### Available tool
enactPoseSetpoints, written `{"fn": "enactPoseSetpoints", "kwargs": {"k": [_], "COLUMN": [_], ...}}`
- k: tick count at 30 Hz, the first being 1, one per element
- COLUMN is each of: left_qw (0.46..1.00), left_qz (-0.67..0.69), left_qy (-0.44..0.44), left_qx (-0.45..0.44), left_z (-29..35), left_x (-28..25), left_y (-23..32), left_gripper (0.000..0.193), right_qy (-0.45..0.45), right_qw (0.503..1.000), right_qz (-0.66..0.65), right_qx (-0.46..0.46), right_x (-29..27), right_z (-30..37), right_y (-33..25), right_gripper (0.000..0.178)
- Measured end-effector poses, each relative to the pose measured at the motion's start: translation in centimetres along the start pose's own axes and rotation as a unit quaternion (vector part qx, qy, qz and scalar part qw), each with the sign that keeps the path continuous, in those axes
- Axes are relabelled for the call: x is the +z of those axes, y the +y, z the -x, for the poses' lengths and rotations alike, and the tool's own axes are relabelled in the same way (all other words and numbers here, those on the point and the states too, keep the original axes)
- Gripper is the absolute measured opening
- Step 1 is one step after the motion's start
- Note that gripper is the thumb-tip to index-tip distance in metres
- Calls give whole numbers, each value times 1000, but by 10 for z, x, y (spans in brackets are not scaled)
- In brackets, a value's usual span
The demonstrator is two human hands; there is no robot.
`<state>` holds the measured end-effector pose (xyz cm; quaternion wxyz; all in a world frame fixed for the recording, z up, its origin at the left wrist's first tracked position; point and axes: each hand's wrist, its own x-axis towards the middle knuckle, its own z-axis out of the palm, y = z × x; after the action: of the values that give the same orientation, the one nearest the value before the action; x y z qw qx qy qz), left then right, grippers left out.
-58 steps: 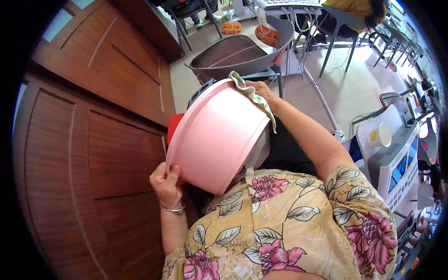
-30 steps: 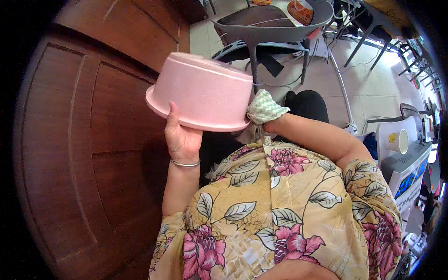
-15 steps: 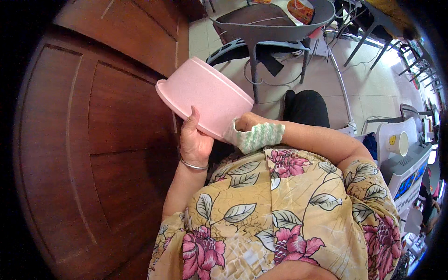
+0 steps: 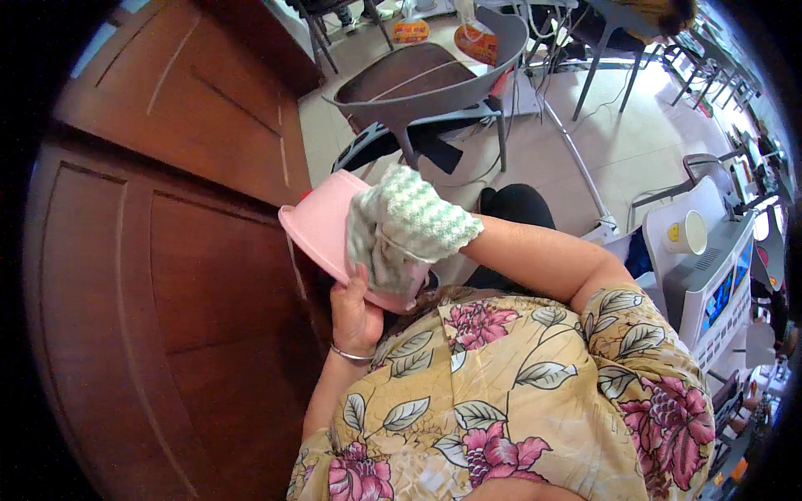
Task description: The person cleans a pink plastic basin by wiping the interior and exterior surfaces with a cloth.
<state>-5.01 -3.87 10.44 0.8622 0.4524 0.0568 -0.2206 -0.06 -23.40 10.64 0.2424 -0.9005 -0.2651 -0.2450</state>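
A pink plastic basin [image 4: 320, 224] is tilted on its side in front of me, its outer wall facing up. My left hand [image 4: 357, 319] grips the near rim, thumb lying on the outside. Over my right hand [image 4: 479, 242] drapes a green-and-white striped cloth [image 4: 409, 209], which lies against the basin's outer wall. That hand's fingers are hidden beneath the cloth, with only the wrist and forearm showing. A bit of red shows at the basin's far left edge.
Close on the left stands a dark wooden panelled door [image 4: 225, 275]. A grey chair [image 4: 418, 92] is ahead, with cables on the tiled floor. To the right, a paper cup [image 4: 687, 233] stands by a white device with a screen [image 4: 720, 296].
My right hand has moved from the basin's near right edge up onto its outer wall, and the cloth now spreads over the hand. The basin has tipped and shifted slightly lower.
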Motion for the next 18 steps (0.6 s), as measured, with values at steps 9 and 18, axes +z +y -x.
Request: {"fn": "enactPoseSetpoints", "kwargs": {"k": [9,18], "left_qw": [999,995], "left_qz": [-18,-88], "left_qy": [-29,-42], "left_qx": [33,36], "left_z": [10,16], "left_x": [9,22], "left_y": [6,13], "left_gripper": [42,45], "right_qy": [139,87], "right_qw": [925,993], "right_qz": [-251,-29], "right_qx": [248,74], "right_x": [35,-13], "right_z": [44,2], "right_y": [58,-19], "right_gripper": [25,33]}}
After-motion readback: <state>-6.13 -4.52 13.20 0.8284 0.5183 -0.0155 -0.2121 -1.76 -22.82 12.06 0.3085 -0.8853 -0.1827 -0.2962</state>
